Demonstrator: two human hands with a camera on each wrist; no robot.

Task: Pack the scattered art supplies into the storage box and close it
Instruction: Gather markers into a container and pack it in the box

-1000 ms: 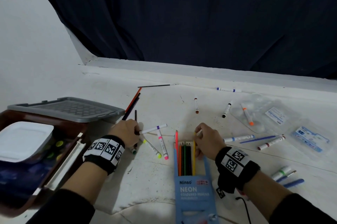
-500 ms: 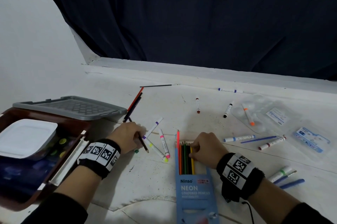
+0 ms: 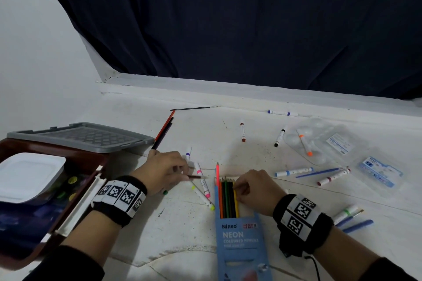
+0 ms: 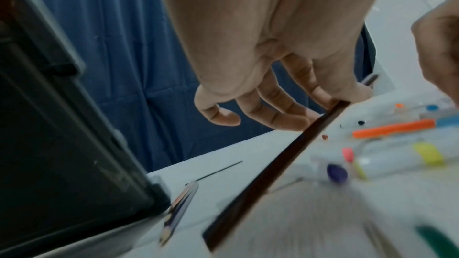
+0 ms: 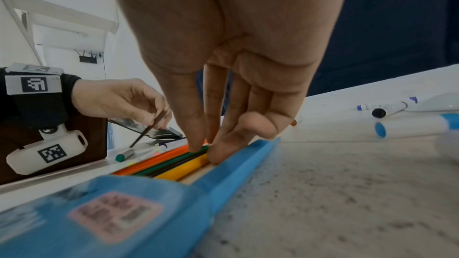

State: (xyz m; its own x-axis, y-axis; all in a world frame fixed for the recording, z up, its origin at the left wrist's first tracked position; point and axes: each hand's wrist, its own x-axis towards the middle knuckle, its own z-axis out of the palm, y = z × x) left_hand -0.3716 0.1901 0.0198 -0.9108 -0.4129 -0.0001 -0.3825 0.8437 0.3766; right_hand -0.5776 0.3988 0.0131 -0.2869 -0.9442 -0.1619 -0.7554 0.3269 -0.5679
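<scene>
The left hand (image 3: 163, 172) pinches a dark brown pencil (image 4: 273, 170) between thumb and fingertips, holding it slantwise just above the desk (image 3: 262, 150) beside the scattered markers (image 3: 204, 181). The right hand (image 3: 253, 190) presses its fingertips (image 5: 198, 144) together on the yellow pencil (image 5: 186, 169), which lies with other pencils in the blue pencil box (image 3: 242, 244) near the desk's front edge. The open storage box (image 3: 80, 166) sits at the desk's left edge, its grey lid (image 3: 84, 136) behind it.
</scene>
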